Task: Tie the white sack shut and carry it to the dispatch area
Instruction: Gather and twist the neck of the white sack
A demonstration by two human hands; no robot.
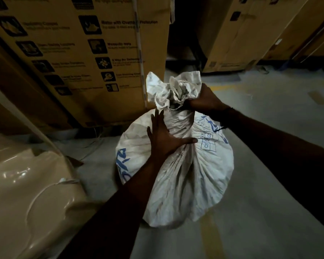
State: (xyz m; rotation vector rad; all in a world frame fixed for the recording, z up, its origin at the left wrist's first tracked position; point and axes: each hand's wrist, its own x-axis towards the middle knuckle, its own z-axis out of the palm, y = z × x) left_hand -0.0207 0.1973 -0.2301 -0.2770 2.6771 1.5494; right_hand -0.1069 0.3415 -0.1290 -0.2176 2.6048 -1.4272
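Note:
A full white woven sack [200, 176] with blue print stands on the concrete floor in the middle of the view. Its mouth is gathered into a crumpled bunch [173, 88] at the top. My right hand [204, 100] is closed around the neck just under that bunch. My left hand [164, 139] lies flat on the sack's upper side below the neck, fingers spread and thumb pointing right. No cord or tie is visible around the neck.
A tall printed cardboard box [94, 53] stands close behind the sack on the left. More cartons [251, 30] stand at the back right, with a dark gap between. A beige plastic-wrapped object [26, 184] fills the near left. Grey floor [269, 128] extends right.

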